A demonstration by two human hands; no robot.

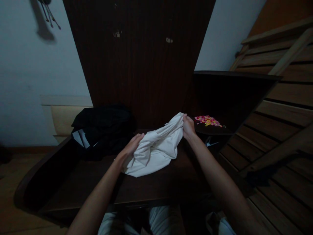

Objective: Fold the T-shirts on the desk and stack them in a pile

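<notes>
A crumpled white cloth garment (158, 148) is stretched between my hands above the dark wooden desk (144, 192). My left hand (132, 147) grips its left side, the thumb lying along the top and the other fingers hidden by the fabric. At the upper right corner, my right hand (188, 126) is closed on a bunched edge. The lower folds hang close to the desk top; whether they touch it, I cannot tell. To the left of the garment lies a heap of black clothing (105, 130) with a white and grey patch on it.
Small pink and yellow pieces (208, 120) lie on a dark shelf right of my right hand. A tall dark panel (139, 65) rises behind the desk. Wooden slats (283, 111) lean along the right side. A raised curved edge (36, 176) bounds the desk at left.
</notes>
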